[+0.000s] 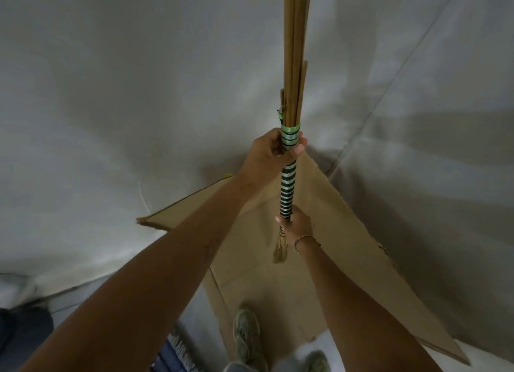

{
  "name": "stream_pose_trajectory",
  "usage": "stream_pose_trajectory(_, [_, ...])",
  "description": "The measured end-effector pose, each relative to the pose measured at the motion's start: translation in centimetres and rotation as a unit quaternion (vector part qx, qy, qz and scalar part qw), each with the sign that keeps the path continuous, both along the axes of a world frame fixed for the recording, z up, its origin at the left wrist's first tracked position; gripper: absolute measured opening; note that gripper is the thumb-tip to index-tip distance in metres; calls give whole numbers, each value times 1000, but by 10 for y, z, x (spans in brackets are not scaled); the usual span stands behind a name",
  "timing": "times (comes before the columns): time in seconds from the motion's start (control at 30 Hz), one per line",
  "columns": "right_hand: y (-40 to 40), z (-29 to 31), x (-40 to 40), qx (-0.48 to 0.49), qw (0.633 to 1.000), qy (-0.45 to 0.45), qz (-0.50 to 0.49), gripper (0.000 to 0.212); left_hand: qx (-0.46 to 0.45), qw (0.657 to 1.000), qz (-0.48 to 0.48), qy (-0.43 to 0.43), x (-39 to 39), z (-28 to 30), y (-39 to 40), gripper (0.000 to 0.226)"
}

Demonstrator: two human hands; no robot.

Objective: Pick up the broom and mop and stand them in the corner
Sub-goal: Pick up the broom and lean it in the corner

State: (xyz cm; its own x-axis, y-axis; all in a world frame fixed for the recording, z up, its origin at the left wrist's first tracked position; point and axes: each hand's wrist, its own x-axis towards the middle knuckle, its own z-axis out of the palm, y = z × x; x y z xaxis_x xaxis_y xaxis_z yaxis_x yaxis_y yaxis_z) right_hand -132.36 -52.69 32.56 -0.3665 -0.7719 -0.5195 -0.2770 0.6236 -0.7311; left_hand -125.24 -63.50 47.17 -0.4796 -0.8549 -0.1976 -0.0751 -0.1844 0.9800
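The left hand (pixel 268 152) is closed around the broom (pixel 289 154), on the part wrapped in light green tape, just under the bundle of brown sticks. The right hand (pixel 296 224) is also closed on the broom, lower, where the black and silver striped wrapping ends; a thin bracelet (pixel 306 239) sits on this wrist. A small tuft of straw (pixel 280 249) hangs out under the right hand. The broom is held almost upright in front of the corner of two grey walls (pixel 111 93), and its sticks go out of the picture at the top. Under the hands, a sheet of cardboard (pixel 347 246) lies on the floor in the corner. Two shoes (pixel 246 335) are near the lower edge.
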Motion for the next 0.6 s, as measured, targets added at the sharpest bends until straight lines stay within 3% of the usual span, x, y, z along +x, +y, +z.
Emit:
stream_pose_trajectory(0.17, [-17, -54, -4, 16, 999, 15, -39, 27, -7, 1000, -20, -3, -29, -53, -17, 25])
stream_pose_trajectory(0.6, [-64, -104, -37, 41, 999, 21, -23, 28, 10, 1000, -12, 3, -42, -106, -59, 27])
